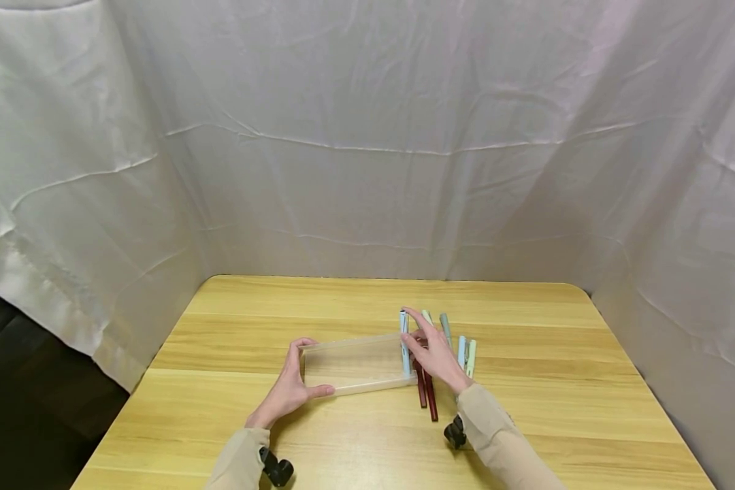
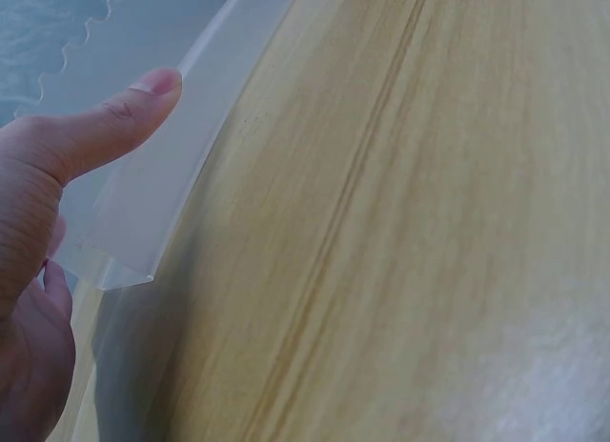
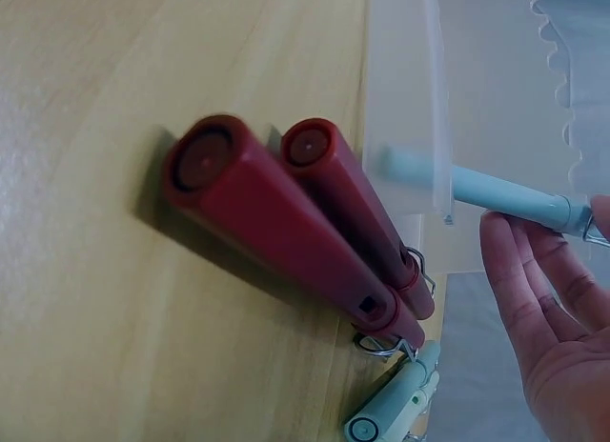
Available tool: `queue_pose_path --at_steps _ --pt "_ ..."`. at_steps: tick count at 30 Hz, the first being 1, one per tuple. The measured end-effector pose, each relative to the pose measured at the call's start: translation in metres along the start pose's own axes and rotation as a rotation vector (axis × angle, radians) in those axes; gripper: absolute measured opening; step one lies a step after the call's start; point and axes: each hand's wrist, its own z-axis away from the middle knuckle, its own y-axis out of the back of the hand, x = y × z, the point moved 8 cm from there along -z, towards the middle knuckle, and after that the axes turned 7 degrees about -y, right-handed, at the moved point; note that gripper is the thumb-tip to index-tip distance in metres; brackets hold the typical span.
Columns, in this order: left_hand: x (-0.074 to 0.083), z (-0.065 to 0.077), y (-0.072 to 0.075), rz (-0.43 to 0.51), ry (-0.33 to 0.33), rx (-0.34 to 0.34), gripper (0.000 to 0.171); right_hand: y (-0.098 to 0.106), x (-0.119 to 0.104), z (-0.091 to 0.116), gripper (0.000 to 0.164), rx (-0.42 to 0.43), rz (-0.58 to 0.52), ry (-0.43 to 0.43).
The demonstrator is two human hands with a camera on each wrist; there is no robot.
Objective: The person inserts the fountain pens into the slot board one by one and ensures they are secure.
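Note:
A shallow, translucent plastic case (image 1: 355,361) with a scalloped edge (image 3: 558,70) is at the middle of the table. My left hand (image 1: 289,386) grips its left end, the thumb (image 2: 143,104) lying over the near wall. At the case's right end my right hand (image 1: 436,355) holds a light blue pen (image 1: 404,350) between thumb and fingers. In the right wrist view this pen's (image 3: 510,196) lower part shows blurred through the case wall. Two dark red pens (image 3: 286,242) lie on the table beneath and beside the right hand.
Right of the case lie more pens: a grey-green one (image 1: 444,323), a light blue one (image 1: 462,350) and pale green ones (image 1: 471,357), partly behind the right hand. Pale curtains (image 1: 367,204) enclose the wooden table (image 1: 282,299) at the back and sides.

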Motion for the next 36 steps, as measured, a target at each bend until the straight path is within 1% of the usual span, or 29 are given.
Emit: queue_pose_path --at_steps 10,16,18,22,24,28,36 --pt "0.000 -0.001 -0.001 -0.013 -0.010 0.003 0.096 0.000 0.001 -0.002 0.056 0.013 0.012 0.012" --pt "0.001 0.000 -0.001 -0.014 -0.019 0.003 0.095 0.001 -0.001 -0.001 0.057 0.018 0.042 0.035" --pt "0.001 0.000 -0.001 -0.014 -0.027 0.003 0.095 0.001 -0.001 0.001 0.058 0.017 0.040 0.029" --pt "0.001 0.001 -0.001 -0.013 -0.037 0.005 0.094 0.003 0.002 0.005 0.059 0.013 -0.006 -0.009" --pt "0.001 0.001 0.000 -0.009 -0.035 0.006 0.094 0.006 0.005 0.008 0.060 0.024 -0.028 -0.026" --pt "0.000 0.000 -0.001 -0.003 -0.025 0.004 0.094 0.015 0.014 0.015 0.060 0.072 -0.046 -0.060" --pt "0.001 0.000 -0.001 0.008 -0.035 0.004 0.094 0.041 0.038 0.030 0.050 0.164 -0.100 -0.105"
